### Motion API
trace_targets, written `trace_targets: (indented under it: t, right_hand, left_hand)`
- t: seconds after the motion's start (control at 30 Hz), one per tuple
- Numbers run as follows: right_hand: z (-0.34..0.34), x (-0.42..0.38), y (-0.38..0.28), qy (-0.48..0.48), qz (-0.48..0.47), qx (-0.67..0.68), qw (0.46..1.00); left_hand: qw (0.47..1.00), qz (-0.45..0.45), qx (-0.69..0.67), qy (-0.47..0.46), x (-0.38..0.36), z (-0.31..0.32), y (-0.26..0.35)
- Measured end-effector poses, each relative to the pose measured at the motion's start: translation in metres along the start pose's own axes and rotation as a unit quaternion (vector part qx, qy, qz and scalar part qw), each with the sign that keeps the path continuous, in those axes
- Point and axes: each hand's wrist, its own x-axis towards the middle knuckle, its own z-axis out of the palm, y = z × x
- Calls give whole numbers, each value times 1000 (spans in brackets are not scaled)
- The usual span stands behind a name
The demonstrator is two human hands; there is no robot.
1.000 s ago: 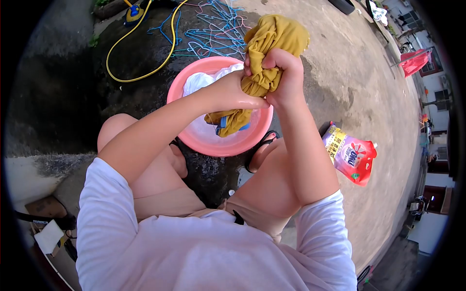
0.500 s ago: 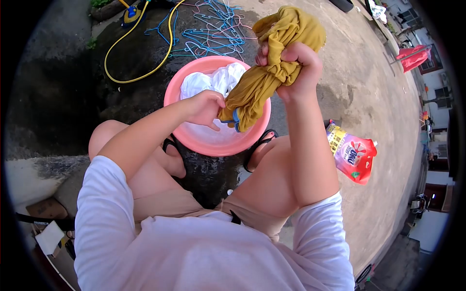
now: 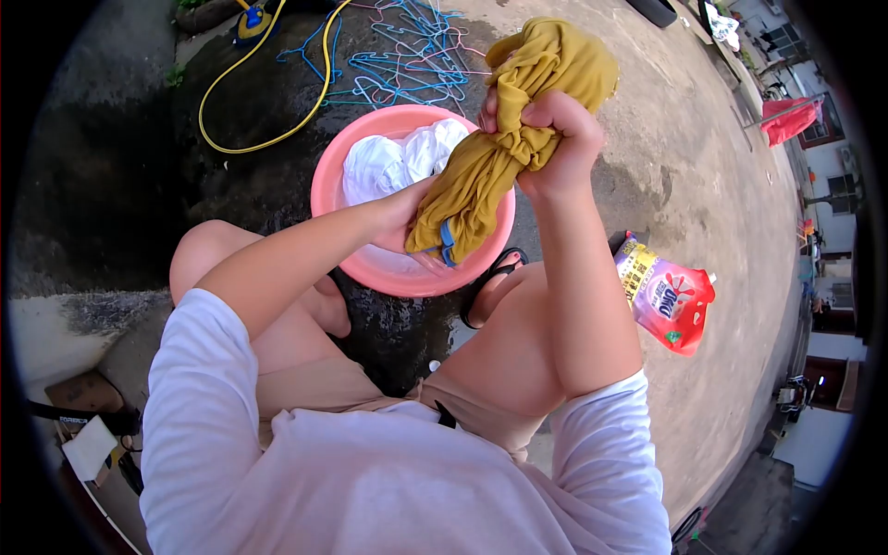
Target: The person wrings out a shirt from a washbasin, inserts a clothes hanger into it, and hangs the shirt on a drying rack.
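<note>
A twisted, bunched mustard-yellow garment [image 3: 476,190] with a small blue patch near its lower end hangs slantwise over the pink basin [image 3: 326,176]. My right hand [image 3: 560,139] is closed around its upper part, at a knot-like twist, with a thick bundle bulging above the fist. Against the lower end lies my left hand [image 3: 400,217], its fingers mostly hidden behind the cloth. White cloth [image 3: 398,159] sits heaped in the far side of the basin, and suds or cloudy water show toward its near side.
Blue and pink hangers [image 3: 407,74] lie tangled beyond the basin, beside a yellow hose [image 3: 208,111]. An OMO detergent pouch [image 3: 671,301] rests on the concrete at right. My sandalled foot [image 3: 499,277] is close by the basin. Wet dark ground [image 3: 111,176] extends left.
My left hand has moved in behind the garment's lower end; before, its thumb and spread fingers showed beside it. My right hand and the garment have shifted slightly down and left.
</note>
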Motion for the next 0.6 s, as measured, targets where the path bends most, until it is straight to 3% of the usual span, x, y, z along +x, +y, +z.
trace_targets:
  t: [0.17, 0.27, 0.37, 0.5, 0.6]
  right_hand:
    - [-3, -2, 2, 52, -113, -140, 982]
    - [-6, -3, 5, 43, -138, -187, 972]
    - [7, -7, 7, 32, -126, -174, 976]
    - [31, -13, 18, 61, -81, -46, 994]
    - [24, -10, 27, 31, -48, -54, 997]
  left_hand:
    - [999, 11, -33, -14, -15, 21, 18]
    - [995, 91, -34, -12, -16, 27, 24]
    - [984, 171, -55, 12, -13, 29, 31]
    - [949, 299, -84, 43, -15, 36, 55]
    - [942, 322, -56, 78, -22, 36, 74]
